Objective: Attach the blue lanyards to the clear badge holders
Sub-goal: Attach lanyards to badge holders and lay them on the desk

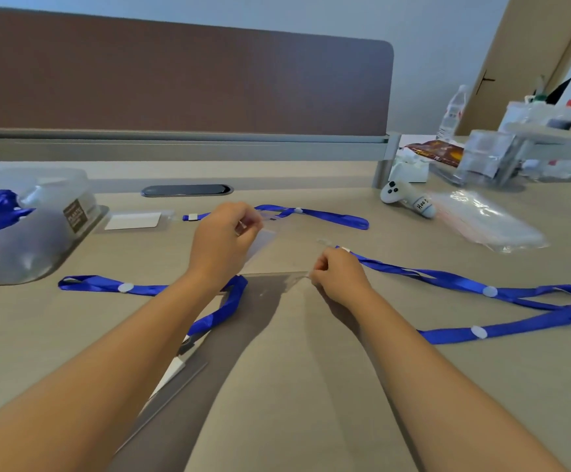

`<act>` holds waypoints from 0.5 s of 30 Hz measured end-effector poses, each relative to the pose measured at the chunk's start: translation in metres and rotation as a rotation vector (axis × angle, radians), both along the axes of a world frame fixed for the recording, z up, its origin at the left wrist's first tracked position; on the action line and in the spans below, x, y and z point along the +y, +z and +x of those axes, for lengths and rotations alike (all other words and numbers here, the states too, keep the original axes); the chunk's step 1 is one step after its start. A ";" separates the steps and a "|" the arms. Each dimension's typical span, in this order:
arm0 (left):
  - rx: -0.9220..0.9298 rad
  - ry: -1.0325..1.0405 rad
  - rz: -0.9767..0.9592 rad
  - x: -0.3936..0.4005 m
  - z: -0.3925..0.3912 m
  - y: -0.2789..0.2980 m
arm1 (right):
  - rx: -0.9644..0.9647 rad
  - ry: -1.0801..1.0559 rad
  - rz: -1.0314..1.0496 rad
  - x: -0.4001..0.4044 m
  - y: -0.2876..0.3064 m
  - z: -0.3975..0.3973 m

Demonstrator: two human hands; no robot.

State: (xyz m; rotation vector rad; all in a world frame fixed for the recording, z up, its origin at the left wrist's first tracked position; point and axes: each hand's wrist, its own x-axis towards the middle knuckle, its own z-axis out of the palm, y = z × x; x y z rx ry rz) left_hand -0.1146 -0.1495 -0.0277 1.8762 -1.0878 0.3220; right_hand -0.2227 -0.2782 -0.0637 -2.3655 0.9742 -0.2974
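My left hand (pixel 224 238) pinches the top of a clear badge holder (pixel 260 245), lifted just above the desk. My right hand (pixel 336 275) pinches the clip end of a blue lanyard (pixel 481 291) that loops away to the right. A second blue lanyard (pixel 314 214) lies behind my left hand, joined to a badge holder with a white card (pixel 134 220). A third blue lanyard (pixel 148 289) runs under my left forearm to another badge holder (pixel 175 371) near the desk's front.
A clear plastic bag (pixel 22 240) with more blue lanyards sits at the left. A white controller (pixel 408 199) and an empty clear wrapper (pixel 488 221) lie at the right. Bottles and clear boxes (pixel 488 155) stand beyond the brown divider (pixel 182 80).
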 end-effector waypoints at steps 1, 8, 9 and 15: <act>0.007 0.011 0.006 0.002 -0.001 0.001 | -0.056 0.000 0.069 0.003 0.003 -0.001; 0.079 0.029 0.023 0.020 -0.010 0.010 | -0.385 0.027 0.353 0.030 0.035 -0.005; 0.087 0.029 0.020 0.021 -0.011 0.011 | -0.404 0.045 0.351 0.034 0.039 -0.005; 0.092 0.041 -0.038 0.028 -0.018 0.019 | -0.510 0.099 0.357 0.059 0.062 -0.007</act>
